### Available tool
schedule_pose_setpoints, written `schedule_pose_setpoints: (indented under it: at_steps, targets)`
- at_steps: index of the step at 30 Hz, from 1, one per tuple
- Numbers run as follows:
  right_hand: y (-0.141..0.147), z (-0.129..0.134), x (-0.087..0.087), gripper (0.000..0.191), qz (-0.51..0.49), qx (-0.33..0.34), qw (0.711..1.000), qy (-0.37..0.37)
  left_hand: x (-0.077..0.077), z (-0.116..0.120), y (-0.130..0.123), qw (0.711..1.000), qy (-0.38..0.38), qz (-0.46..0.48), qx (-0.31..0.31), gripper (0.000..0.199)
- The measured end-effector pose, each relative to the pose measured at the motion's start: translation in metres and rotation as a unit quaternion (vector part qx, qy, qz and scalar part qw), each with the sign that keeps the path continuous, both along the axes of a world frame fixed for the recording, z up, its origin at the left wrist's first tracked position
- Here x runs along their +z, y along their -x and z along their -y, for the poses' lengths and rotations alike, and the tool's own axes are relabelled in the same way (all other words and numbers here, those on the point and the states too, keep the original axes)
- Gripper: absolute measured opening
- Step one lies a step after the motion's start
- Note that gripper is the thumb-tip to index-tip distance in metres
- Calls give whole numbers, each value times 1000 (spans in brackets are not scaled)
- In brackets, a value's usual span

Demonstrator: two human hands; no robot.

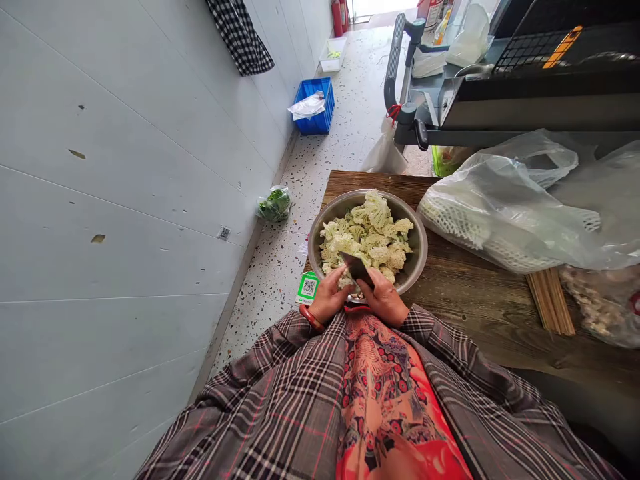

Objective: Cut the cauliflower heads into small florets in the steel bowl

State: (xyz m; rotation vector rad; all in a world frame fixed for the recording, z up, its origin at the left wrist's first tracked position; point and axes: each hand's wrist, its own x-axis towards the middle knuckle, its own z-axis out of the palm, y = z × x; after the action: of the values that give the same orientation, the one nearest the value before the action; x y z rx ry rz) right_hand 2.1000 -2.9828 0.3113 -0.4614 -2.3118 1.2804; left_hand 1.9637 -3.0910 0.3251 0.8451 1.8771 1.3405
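Note:
A metal bowl (420, 248) heaped with pale cauliflower florets (377, 233) stands on a wooden table before me. At the bowl's near rim, my right hand (386, 299) is closed around a knife whose broad dark blade (357, 268) points up and left over the florets. My left hand (327, 295), with a reddish bangle at its wrist, is closed close beside the blade. A pale bit of cauliflower (345, 280) shows between its thumb and fingers, mostly hidden.
Clear plastic bags (515, 200) with white netting lie on the table (450, 307) to the right, beside wooden sticks (551, 301). A dark cart (480, 137) stands beyond. On the floor are bagged greens (275, 205) and a blue crate (320, 120). A wall (125, 220) runs along the left.

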Motion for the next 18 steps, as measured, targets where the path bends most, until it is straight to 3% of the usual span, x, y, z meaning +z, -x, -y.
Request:
schedule_pose_setpoints:
  at_steps: [5, 9, 14, 18]
  targets:
    - [-2, -12, -4, 32, 6, -118, 993, 24, 0, -5, -3, 988, -27, 151, -3, 55]
    - [-5, -39, -12, 41, 25, -196, 980, 4, -3, -3, 0, 940, -81, 331, 34, 57]
    - [-5, -61, -18, 41, 77, -82, 992, -49, -4, -1, 5, 910, -89, 398, 75, 45]
    - [-4, -56, -7, 37, 81, -69, 991, -75, -1, 0, 7, 909, -110, 392, 91, 44]
